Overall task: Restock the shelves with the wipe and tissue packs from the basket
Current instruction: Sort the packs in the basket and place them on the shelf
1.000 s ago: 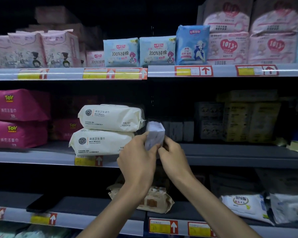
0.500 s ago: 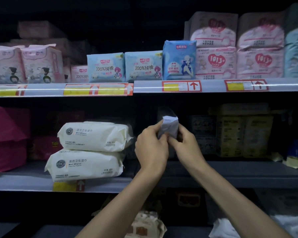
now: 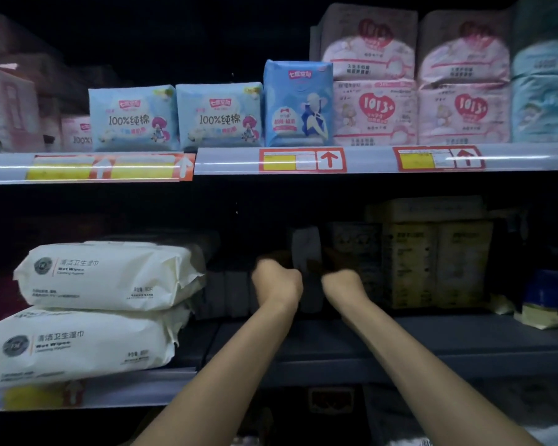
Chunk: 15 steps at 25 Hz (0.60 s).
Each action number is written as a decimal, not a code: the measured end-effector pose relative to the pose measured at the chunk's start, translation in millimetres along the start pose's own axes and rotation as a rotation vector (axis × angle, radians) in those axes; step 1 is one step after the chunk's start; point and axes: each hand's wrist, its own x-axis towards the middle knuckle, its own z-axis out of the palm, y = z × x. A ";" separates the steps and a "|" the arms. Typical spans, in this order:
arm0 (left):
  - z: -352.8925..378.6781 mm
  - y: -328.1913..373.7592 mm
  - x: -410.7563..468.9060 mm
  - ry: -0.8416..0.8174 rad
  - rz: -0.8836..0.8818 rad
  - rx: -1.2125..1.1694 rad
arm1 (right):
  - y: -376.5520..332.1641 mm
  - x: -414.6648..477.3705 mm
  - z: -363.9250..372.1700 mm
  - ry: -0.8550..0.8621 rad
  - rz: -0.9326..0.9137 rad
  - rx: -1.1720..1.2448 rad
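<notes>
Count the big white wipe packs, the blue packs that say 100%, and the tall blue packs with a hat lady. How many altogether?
Big white wipe packs: 2
Blue 100% packs: 2
Tall blue hat-lady packs: 1
Total: 5

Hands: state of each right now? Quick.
Left hand: closed, gripping the small pale pack.
Right hand: closed, gripping the same pack from the other side.

Left hand [image 3: 276, 281], right hand [image 3: 342, 286] grip small pack [image 3: 306, 249] over middle shelf [image 3: 400, 346].
</notes>
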 end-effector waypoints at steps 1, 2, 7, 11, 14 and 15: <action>-5.3 0.6 -3.1 -0.008 0.013 0.009 | 0.1 -3.0 -2.2 -0.011 0.056 -0.005; -10.6 0.4 -6.7 -0.028 0.033 0.014 | 0.3 -7.2 -4.8 -0.016 0.097 -0.011; -40.7 -6.8 -27.7 -0.206 0.129 0.031 | -10.8 -36.0 -16.0 -0.011 0.048 -0.044; -71.0 -5.4 -45.5 -0.302 0.256 0.111 | -25.4 -72.3 -30.5 -0.075 0.021 -0.084; -99.2 -6.0 -68.8 -0.346 0.393 0.319 | -30.5 -97.8 -41.0 -0.126 -0.051 -0.149; -109.2 -7.9 -76.5 -0.360 0.438 0.428 | -31.2 -106.9 -45.5 -0.151 -0.078 -0.204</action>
